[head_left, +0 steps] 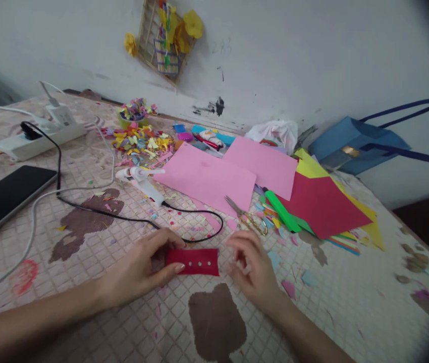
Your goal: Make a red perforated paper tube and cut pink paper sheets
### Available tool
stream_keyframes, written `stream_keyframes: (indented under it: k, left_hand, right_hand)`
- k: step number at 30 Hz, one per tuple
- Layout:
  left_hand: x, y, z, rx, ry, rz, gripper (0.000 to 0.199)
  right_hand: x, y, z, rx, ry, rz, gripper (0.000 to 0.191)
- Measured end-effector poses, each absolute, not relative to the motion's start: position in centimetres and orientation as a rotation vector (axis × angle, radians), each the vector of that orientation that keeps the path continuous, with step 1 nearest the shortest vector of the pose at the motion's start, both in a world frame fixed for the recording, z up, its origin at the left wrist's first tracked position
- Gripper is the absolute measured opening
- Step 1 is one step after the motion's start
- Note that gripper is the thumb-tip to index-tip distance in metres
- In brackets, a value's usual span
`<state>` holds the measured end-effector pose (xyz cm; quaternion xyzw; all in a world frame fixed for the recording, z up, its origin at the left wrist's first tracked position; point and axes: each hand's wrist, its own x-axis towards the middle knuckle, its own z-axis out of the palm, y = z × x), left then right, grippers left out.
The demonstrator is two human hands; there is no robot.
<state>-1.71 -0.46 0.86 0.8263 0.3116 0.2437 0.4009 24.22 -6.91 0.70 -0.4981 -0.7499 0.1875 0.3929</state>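
Observation:
A small dark red piece of paper (pixel 204 255) with a row of three pale round dots lies near the front middle of the table. My left hand (pixel 148 263) grips its left end, thumb on top and fingers behind. Just off its right end is my right hand (pixel 254 272), its fingers curved and parted from the thumb, with nothing seen between them. Beyond the hands lie gold-handled scissors (pixel 247 216) and a white glue gun (pixel 148 190) with a black cable that loops behind the red piece.
Pink sheets (pixel 207 176), red paper (pixel 324 206) and a green marker (pixel 281 210) lie behind on the right. Farther back are a heap of paper scraps (pixel 142 143) and a blue bag (pixel 358 143). On the left sit a phone (pixel 10 199) and a power strip (pixel 42 141).

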Motion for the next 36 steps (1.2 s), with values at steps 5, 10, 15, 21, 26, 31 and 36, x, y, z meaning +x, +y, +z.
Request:
stream_keyframes:
  k: [5, 10, 15, 21, 26, 31, 36]
  left_hand:
    - [-1.5, -0.5, 0.6, 2.145, 0.770, 0.676, 0.023]
    - [-1.1, -0.3, 0.1, 2.240, 0.812, 0.562, 0.011]
    - [-0.8, -0.3, 0.2, 2.251, 0.833, 0.562, 0.015]
    - [-0.5, -0.4, 0.4, 2.280, 0.845, 0.545, 0.017]
    - [-0.9, -0.6, 0.1, 2.306, 0.823, 0.496, 0.010]
    - [-1.0, -0.7, -0.1, 2.342, 0.816, 0.531, 0.010]
    - [-0.9, -0.7, 0.4, 2.290, 0.828, 0.499, 0.010]
  right_hand:
    - [23.4, -6.9, 0.7, -1.119, -2.172, 0.640, 0.029]
    - [23.2, -6.6, -0.2, -1.238, -2.119, 0.750, 0.003]
    - [22.5, -6.6, 0.1, -1.345, -2.005, 0.820, 0.010]
    - [22.0, -6.5, -0.2, -1.463, -2.038, 0.734, 0.019]
    - [22.9, -6.5, 0.0, -1.353, -2.081, 0.850, 0.015]
    - [22.5, -6.5, 0.4, -1.380, -2.075, 0.817, 0.019]
    - [22.0, -6.5, 0.3, -1.363, -2.084, 0.777, 0.022]
